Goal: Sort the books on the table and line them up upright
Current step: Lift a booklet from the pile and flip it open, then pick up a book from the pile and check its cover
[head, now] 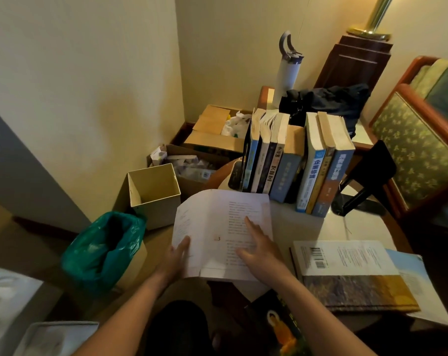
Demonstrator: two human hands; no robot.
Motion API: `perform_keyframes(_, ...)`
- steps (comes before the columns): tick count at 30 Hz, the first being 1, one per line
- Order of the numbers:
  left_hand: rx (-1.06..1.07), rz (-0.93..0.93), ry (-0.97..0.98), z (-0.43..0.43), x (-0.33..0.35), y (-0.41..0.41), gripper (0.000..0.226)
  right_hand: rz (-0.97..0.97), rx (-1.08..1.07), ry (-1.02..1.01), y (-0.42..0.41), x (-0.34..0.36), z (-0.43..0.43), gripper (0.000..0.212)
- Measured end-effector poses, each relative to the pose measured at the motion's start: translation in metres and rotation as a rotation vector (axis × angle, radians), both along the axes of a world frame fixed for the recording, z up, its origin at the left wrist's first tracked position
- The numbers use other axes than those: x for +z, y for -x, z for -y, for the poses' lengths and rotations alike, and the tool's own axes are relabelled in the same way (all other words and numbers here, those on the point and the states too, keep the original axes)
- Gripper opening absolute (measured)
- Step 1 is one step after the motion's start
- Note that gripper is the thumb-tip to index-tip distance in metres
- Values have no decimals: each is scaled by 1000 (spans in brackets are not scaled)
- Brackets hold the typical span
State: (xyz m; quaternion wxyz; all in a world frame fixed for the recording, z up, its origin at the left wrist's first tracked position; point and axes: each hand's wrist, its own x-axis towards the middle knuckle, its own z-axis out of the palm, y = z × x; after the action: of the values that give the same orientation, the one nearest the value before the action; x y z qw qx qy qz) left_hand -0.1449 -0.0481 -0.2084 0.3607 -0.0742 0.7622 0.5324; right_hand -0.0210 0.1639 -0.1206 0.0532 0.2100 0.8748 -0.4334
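An open book point(217, 227) with white pages lies at the table's near left edge. My left hand point(175, 258) holds its left side, thumb on the page. My right hand point(258, 249) lies flat on the right page with straight fingers. Several books point(271, 163) stand upright in a row behind it, and three more upright books point(323, 170) stand to their right. Flat books point(346, 268) lie stacked at the near right. Another dark book point(282, 327) with an orange figure lies at the near edge.
The round table point(359, 224) has a black bookend point(364, 186) beside the right row. A white bottle point(287, 70) and a dark bag point(325, 98) sit behind. Cardboard boxes point(212, 134), a cream bin point(153, 191) and a green bag point(104, 247) stand on the floor left.
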Motion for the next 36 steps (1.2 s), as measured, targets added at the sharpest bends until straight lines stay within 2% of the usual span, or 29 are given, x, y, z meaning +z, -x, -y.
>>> perform_keyframes(1,16,41,-33,5,-13,4,126,-1,-1,2,0,-1,0,81)
perform_keyframes(4,54,33,-60,3,17,-6,110,4,-11,11,0,-4,0,81)
perform_keyframes(7,108,-195,78,9,30,-10,99,17,-14,-17,1,-6,0,81)
perform_keyframes(9,112,-338,119,20,34,-7,110,20,-7,-30,1,-5,1,80)
perform_keyframes(11,96,-402,185,32,40,-4,119,27,-4,-31,1,-3,2,79)
perform_keyframes(17,34,-681,292,48,80,0,82,44,-4,-18,-6,6,10,78)
perform_keyframes(20,30,-798,270,52,108,1,75,36,-41,73,-11,14,11,77)
perform_keyframes(23,1,-888,165,45,145,-4,76,-16,-96,129,-17,24,9,74)
perform_keyframes(27,-96,-792,-83,15,179,-29,59,-190,-172,259,-20,39,1,68)
perform_keyframes(29,-157,-624,-249,-7,179,-41,49,-266,-217,385,-22,53,-5,64)
perform_keyframes(31,-255,-432,-339,-27,170,-52,49,-294,-267,486,-23,59,-14,61)
perform_keyframes(32,-310,-385,-310,-37,161,-57,50,-296,-290,513,-23,60,-20,61)
perform_keyframes(35,-488,-455,36,-58,125,-65,54,-208,-320,531,-27,57,-34,62)
perform_keyframes(36,-551,-499,154,-63,113,-66,58,-159,-314,482,-29,52,-37,49)
